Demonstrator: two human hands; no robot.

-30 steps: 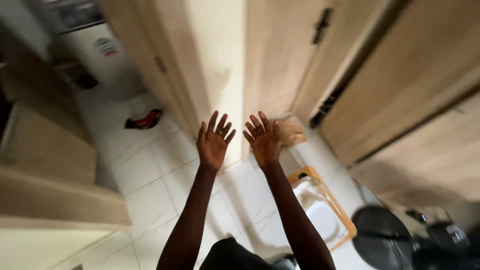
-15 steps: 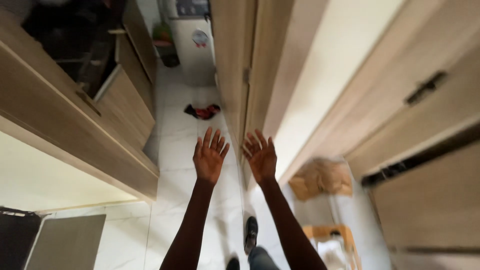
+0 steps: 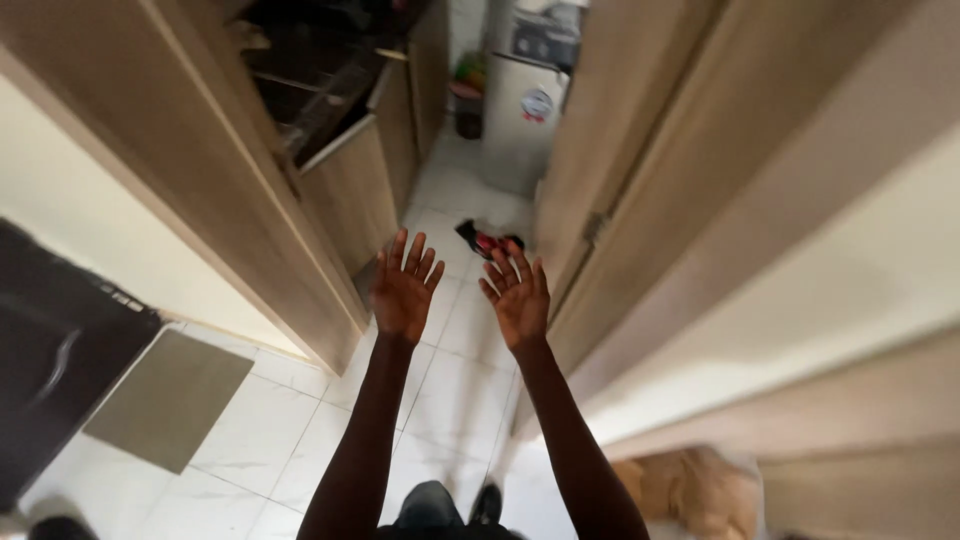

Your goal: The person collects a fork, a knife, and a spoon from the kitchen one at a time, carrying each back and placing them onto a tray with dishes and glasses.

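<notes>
- Leftmost, well off to the left of my left hand, I see a dark flat-fronted appliance [image 3: 45, 370] against the cream wall, with a grey rectangular floor mat [image 3: 168, 398] lying on the white tiled floor [image 3: 455, 375] beside it.
- Up and left of that hand runs a light wooden cabinet [image 3: 250, 200], its open compartment dark inside; I cannot tell what sits in it.
- My left hand [image 3: 404, 291] is raised in front of me with the fingers spread and empty, back of the hand toward me, holding and touching nothing.
- Just beside it, apart by a narrow gap, my right hand [image 3: 518, 298] is held the same way, fingers fanned, nothing in its grasp.
- Beyond the fingertips of both hands, a crumpled red and black cloth [image 3: 487, 240] lies on the tiles, nearest to the right hand but not touched.
- Farther past it stands a white boxy appliance [image 3: 527, 115] at the end of the passage.
- Right of my right hand rises a tall light wooden door [image 3: 650, 170].
- Low and right, near my right forearm, a crumpled brown paper bag [image 3: 690, 485] rests on the floor.
</notes>
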